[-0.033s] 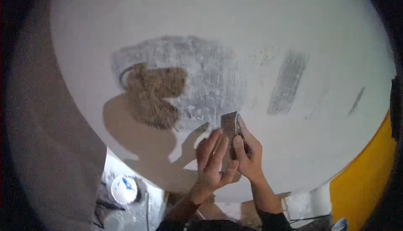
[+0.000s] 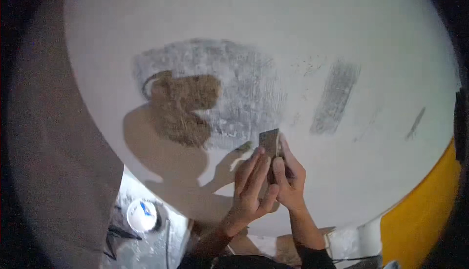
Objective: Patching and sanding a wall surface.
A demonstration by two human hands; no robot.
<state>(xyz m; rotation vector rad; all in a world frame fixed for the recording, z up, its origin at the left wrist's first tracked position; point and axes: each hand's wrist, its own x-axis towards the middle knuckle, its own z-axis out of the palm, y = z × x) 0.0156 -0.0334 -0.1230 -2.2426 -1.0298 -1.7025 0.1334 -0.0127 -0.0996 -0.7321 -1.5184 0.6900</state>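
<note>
My right hand [image 2: 290, 181] is closed on a grey-brown, flat rectangular block [image 2: 268, 139], which looks like a sanding block, held with one end upward. My left hand [image 2: 249, 188] is beside it, fingers extended and slightly bent, fingertips touching the block's left side. Both are over the lower middle of a large, rounded white surface [image 2: 234, 15]. Above them is a broad grey, streaked patch [image 2: 244, 83], partly under the shadow of my head and hands; a narrower grey strip [image 2: 337, 95] lies to its right. Whether the block touches the surface I cannot tell.
A white bucket [image 2: 140, 217] with something blue in it stands on the dusty floor [image 2: 132, 249] below left. A yellow surface [image 2: 420, 205] borders the lower right. A dark object [image 2: 459, 125] is at the right edge, and cables lie near the bottom.
My left hand has moved slightly up and right, its fingertips now against the block. The block shows a little more face-on, and the whole view has shifted slightly.
</note>
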